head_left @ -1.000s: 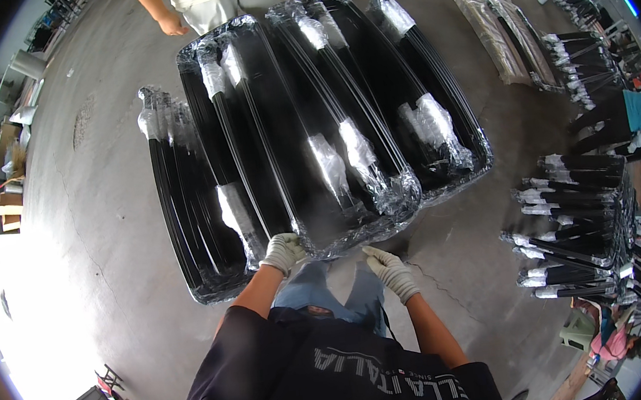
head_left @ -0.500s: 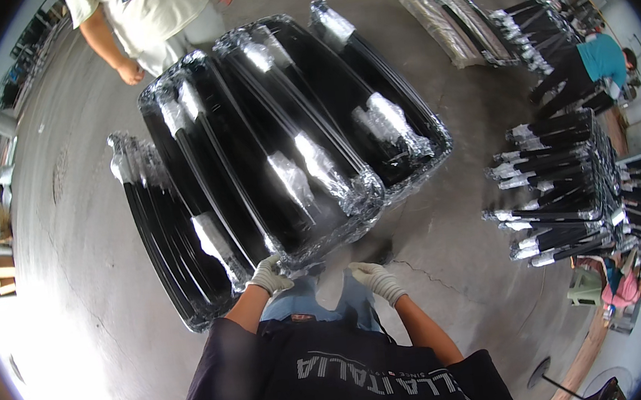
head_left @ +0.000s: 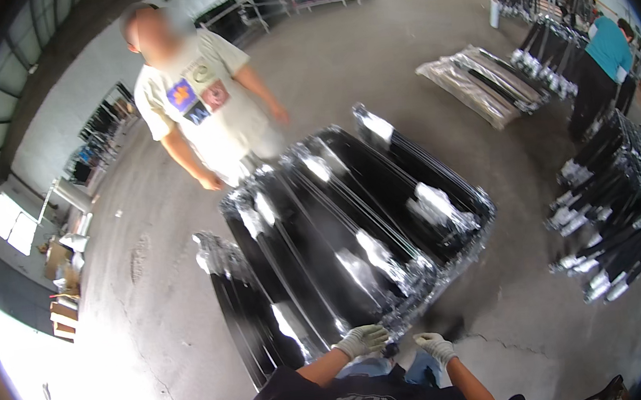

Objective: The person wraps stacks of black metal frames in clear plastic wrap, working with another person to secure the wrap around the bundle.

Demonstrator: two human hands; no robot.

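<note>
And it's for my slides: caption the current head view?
Gloved left hand at the near edge of a plastic-wrapped black stack, gloved right hand nearby; a person stands opposite.

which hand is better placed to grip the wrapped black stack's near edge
Probably the left hand: it shows over the wrapped black stack at its near edge, while the right hand appears apart from it, farther right.

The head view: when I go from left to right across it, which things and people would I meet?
Window, cardboard boxes, person in cream T-shirt, left gloved hand, right gloved hand, teal-shirted co-worker.
</note>
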